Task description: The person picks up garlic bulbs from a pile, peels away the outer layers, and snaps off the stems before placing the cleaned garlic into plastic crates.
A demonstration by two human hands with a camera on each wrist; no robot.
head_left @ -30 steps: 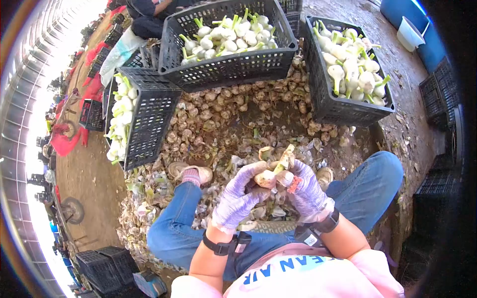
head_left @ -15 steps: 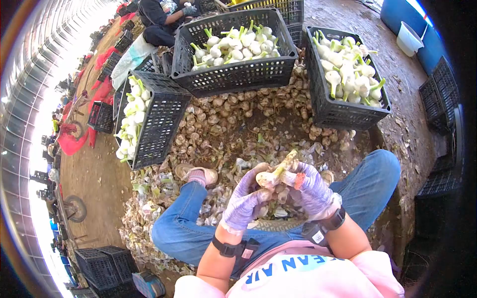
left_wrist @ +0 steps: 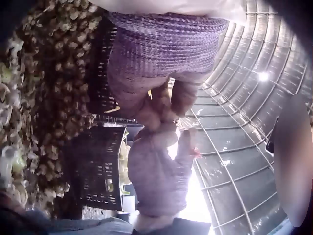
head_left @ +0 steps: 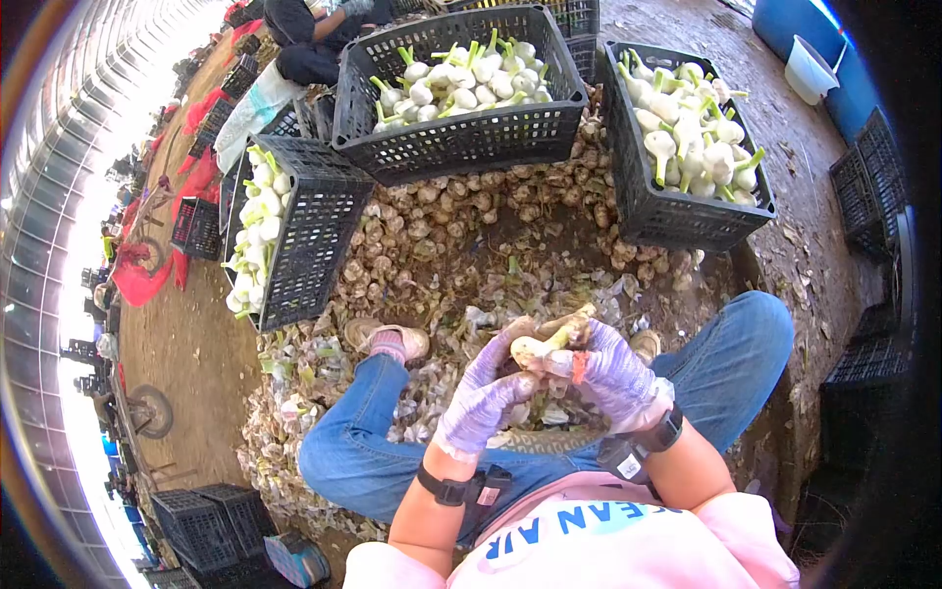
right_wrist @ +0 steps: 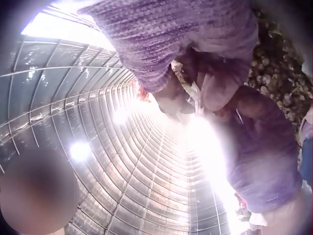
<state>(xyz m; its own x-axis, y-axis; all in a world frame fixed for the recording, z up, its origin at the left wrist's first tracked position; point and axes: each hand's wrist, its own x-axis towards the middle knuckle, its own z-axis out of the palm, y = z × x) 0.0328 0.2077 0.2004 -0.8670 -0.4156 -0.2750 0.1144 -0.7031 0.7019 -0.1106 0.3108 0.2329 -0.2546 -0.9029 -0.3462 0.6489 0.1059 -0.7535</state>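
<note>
In the head view one garlic bulb (head_left: 530,351), pale and smooth, with a short stem, is held between both hands in front of the lap. The left hand (head_left: 486,388), in a purple knit glove, grips the bulb side with curled fingers. The right hand (head_left: 618,378), gloved alike with an orange band on the thumb, pinches the stem, and loose brown husk (head_left: 574,322) hangs by its fingers. Both wrist views show the gloved hands meeting, left hand (left_wrist: 161,58) and right hand (right_wrist: 181,44); the bulb is mostly hidden there.
Three black crates of white garlic stand ahead: left (head_left: 309,231), middle (head_left: 461,147) and right (head_left: 697,221). Unpeeled bulbs (head_left: 422,226) and husks (head_left: 294,412) cover the ground around the legs. Another person (head_left: 304,39) sits at the upper left; a white bucket (head_left: 810,71) stands upper right.
The stem, which stood up between the hands, now lies lower under the right fingers, and husk has come away beside it. The head view has shifted slightly.
</note>
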